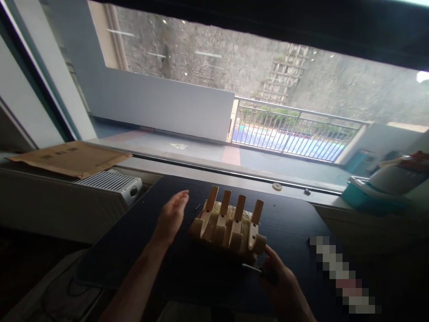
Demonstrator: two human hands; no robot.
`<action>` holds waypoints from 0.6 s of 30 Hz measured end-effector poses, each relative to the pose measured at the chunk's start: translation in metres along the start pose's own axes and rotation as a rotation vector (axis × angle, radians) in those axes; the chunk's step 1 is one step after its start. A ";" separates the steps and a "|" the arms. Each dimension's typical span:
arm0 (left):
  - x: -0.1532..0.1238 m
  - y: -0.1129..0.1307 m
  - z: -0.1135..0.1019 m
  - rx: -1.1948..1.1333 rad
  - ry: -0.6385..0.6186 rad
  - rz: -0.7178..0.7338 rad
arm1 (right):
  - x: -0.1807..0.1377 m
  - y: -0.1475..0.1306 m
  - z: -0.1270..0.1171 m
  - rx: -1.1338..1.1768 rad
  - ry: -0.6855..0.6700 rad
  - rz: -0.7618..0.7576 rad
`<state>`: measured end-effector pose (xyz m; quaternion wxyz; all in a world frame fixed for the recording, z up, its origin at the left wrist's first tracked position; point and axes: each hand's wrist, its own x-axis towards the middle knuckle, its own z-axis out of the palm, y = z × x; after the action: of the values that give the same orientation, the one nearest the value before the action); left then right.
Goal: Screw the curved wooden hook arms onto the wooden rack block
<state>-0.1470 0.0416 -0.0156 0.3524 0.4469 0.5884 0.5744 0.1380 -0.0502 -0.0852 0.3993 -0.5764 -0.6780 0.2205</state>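
Wooden peg rack (228, 226): stands on the dark counter (295, 223), just right of the left grip (170, 219) and just beyond the right grip (284, 286). Four pale pegs slant up and away in a row. A pale bundle that looks wrapped in clear film sits behind them.

Risk, tipping: the rack looks light and top-heavy, and neither grip holds it. In my judgement, a push at its near right corner could slide or tilt it away from the right grip.

Risk, tool slip: the slim dark tool (253, 268) points at the rack's lower right end. The light is dim there, so its tip could skid off and mark the wood or the counter.

Left grip: open, with the fingers straight and together and the palm turned toward the rack's left end. It is close beside the rack but apart from it and holds nothing.

Right grip: the fingers are curled shut round the slim dark tool. The tool's tip lies at or just short of the rack's base, and I cannot tell whether it touches.

Small dark bit (197, 207): lies on the counter between the left grip and the rack. It is too small to identify.

Tape roll (276, 186): on the sill, well beyond the right grip.

Radiator (110, 183): left of the left grip, off the counter's edge, with flat cardboard (70, 156) lying on top of it.

Teal container (368, 197): far right of the right grip, on the sill.
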 end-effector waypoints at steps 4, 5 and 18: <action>-0.061 0.013 0.006 0.207 0.155 0.290 | 0.013 0.008 -0.026 0.009 0.063 0.083; -0.079 0.012 0.016 0.221 0.048 0.376 | 0.019 0.008 -0.032 0.006 0.058 0.111; -0.048 -0.034 0.030 0.591 -0.152 0.941 | 0.039 -0.009 -0.070 0.019 -0.157 0.203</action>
<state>-0.1059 0.0097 -0.0572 -0.0409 0.7811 0.4345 0.4465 0.1873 -0.0262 -0.0261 0.3260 -0.6194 -0.6431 0.3107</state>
